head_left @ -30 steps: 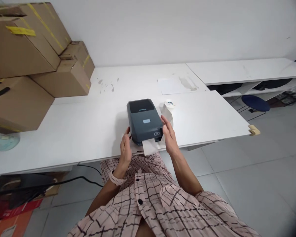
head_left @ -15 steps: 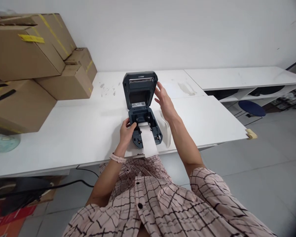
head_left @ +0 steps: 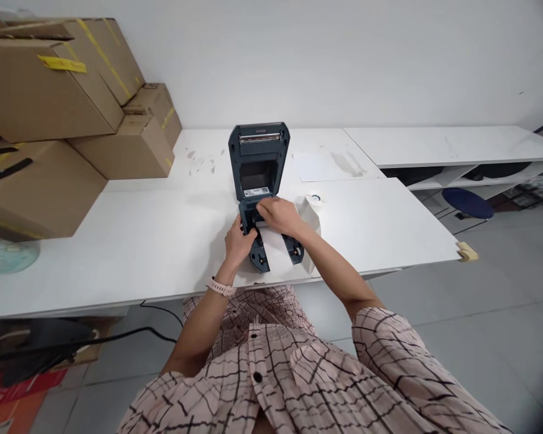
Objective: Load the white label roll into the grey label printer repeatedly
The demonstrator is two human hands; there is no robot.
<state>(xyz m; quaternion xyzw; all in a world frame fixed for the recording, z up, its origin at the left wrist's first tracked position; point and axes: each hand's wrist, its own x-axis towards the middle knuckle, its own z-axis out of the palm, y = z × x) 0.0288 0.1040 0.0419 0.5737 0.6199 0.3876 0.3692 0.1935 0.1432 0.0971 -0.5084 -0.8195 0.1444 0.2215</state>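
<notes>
A dark label printer (head_left: 259,154) stands on the white table with its lid raised and tilted back. Out of its bay, a white paper strip (head_left: 278,250) runs toward the table's front edge. My left hand (head_left: 239,242) grips the printer's left side wall, thumb over the rim and fingers outside. Over the bay, my right hand (head_left: 280,215) is curled, its fingertips down inside the housing. What those fingertips touch is hidden by the hand. Just right of the printer lies a white paper roll (head_left: 315,199) with a loose strip, partly behind my right wrist.
Cardboard boxes (head_left: 49,84) are stacked on the left of the table (head_left: 163,241). A greenish clear container (head_left: 9,256) stands at the left edge. A flat white sheet (head_left: 314,167) lies behind the printer. A blue stool (head_left: 467,202) is at the right.
My right hand has left the edge of the raised lid and moved down and left into the printer's bay. My left hand stays on the printer's side.
</notes>
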